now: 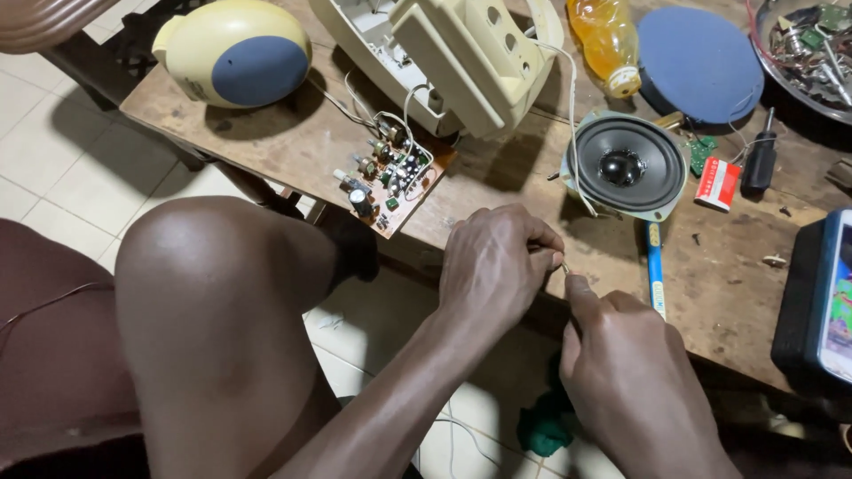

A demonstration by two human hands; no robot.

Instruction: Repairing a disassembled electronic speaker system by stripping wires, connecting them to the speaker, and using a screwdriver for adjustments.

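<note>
Left hand (497, 266) and right hand (626, 372), fingers closed, pinch the end of a thin white wire (572, 151) between them, just below the speaker (626, 167) on the wooden surface (497, 168). Circuit board (395, 177) lies left of the speaker; blue pen (655, 270) beneath it.

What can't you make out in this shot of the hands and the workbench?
Head view only:
- Thin piece pinched between left hand and right hand: too small, fingers cover it.
- Metal bowl and dark device: cut off by right edge.
- Cream casing: top cropped.
- Circuit board parts: too small.
</note>
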